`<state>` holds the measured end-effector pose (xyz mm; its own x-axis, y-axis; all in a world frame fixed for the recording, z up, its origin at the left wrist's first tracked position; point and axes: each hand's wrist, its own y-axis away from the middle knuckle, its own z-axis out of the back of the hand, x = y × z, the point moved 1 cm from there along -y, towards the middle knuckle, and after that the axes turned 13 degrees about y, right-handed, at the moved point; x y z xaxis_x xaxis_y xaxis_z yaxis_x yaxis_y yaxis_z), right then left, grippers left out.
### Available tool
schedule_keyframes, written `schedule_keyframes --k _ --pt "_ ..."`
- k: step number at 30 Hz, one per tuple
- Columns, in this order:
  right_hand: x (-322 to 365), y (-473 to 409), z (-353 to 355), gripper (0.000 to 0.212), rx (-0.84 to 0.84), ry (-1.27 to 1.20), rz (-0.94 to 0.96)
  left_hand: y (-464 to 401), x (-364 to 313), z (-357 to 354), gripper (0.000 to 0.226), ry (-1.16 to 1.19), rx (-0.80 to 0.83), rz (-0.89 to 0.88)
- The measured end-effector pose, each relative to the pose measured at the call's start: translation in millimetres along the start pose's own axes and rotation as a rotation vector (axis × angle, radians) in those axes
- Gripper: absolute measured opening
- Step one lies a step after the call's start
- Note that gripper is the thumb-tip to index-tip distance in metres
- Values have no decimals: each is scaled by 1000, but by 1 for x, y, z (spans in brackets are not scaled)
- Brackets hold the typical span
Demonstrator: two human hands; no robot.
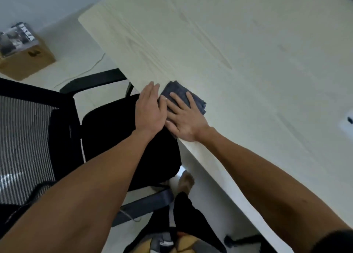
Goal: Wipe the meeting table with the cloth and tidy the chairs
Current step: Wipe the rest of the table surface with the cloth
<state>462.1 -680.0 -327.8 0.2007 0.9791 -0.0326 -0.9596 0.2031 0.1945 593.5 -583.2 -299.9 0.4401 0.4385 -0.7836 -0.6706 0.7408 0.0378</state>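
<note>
A folded dark grey cloth (178, 92) lies on the pale wood meeting table (248, 52), right at its near left edge. My right hand (183, 119) presses flat on the cloth with fingers spread. My left hand (150, 111) hovers flat at the table edge beside the cloth, fingers together and extended, its inner side against my right hand; it grips nothing. A black office chair (118, 126) with a striped mesh back (24, 147) stands just left of the table, its seat below my left hand.
A cardboard box (24, 56) with a printed booklet on top sits on the floor at far left. A thin cable (89, 67) runs across the floor. A white socket plate (347, 121) is set in the table at right. My bare foot (185, 184) shows beneath the table edge.
</note>
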Motion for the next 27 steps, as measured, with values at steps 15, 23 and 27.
schedule_keyframes --k 15,23,27 --pt "83 346 -61 59 11 -149 -664 214 -82 -92 48 -68 576 -379" --pt "149 458 -63 53 -108 -450 -929 319 -100 -82 51 -2 758 -202" --pt "172 479 -19 43 -232 -1063 -1131 352 -118 -72 58 119 866 -33"
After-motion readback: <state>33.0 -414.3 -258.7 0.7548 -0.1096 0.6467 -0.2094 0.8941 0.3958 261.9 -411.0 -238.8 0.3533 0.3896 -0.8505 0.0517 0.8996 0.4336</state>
